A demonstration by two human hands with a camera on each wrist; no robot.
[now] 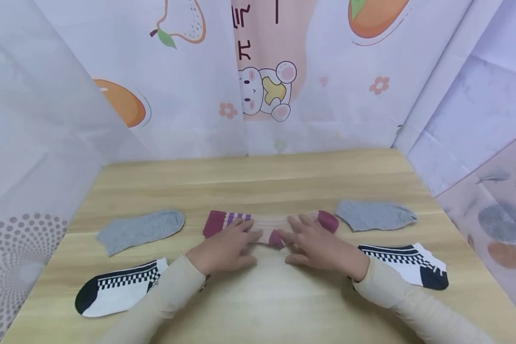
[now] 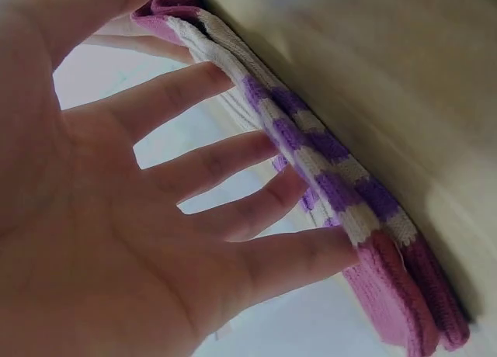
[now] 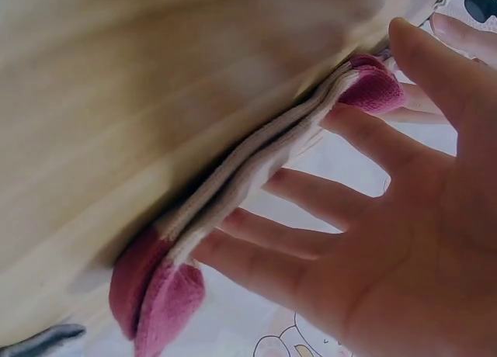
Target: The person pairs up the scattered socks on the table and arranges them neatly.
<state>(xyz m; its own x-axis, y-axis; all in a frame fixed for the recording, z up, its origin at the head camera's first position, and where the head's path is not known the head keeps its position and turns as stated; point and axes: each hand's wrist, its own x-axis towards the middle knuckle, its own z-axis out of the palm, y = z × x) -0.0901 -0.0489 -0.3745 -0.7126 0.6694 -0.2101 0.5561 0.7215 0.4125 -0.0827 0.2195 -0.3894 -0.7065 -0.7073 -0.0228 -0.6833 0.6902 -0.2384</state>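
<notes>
Two cream socks [image 1: 262, 223] with maroon ends and purple stripes lie stacked flat at the middle of the table. My left hand [image 1: 228, 244] rests its spread fingertips on the striped cuff half, and the left wrist view shows the purple bands [image 2: 334, 190] beyond the straight fingers. Over the toe half, my right hand [image 1: 322, 246] touches the upper sock with extended fingers. In the right wrist view the two layers show one over the other, with maroon toes [image 3: 159, 295] at the lower left. Neither hand curls round the socks.
A grey sock [image 1: 142, 230] and a black-and-white checkered sock [image 1: 120, 286] lie on the left. Another grey sock [image 1: 376, 215] and checkered sock [image 1: 406, 263] lie on the right. Printed curtains [image 1: 189, 110] stand behind the wooden table [image 1: 258, 306].
</notes>
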